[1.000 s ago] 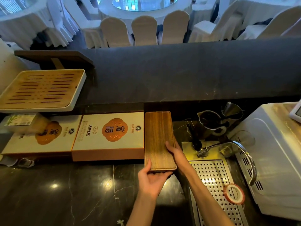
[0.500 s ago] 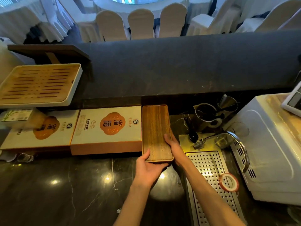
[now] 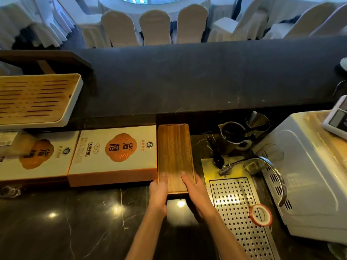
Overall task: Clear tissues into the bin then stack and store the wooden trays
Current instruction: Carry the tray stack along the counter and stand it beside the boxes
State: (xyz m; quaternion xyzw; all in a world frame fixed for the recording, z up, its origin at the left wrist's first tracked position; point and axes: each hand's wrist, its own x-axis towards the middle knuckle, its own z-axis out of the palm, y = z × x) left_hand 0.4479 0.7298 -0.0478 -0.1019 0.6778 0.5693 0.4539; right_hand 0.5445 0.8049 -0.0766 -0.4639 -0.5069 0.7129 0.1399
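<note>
Now your left hand (image 3: 158,192) and right hand (image 3: 195,190) both grip the wooden tray's (image 3: 174,154) near end; its long axis runs straight ahead of them, tight beside the box (image 3: 114,156) to their left.

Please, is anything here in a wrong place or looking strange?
One thing: a roll of red tape lies on the perforated metal drain tray, an odd spot for it. The wooden tray sits straight beside the boxes, with both hands on its near end.
</note>
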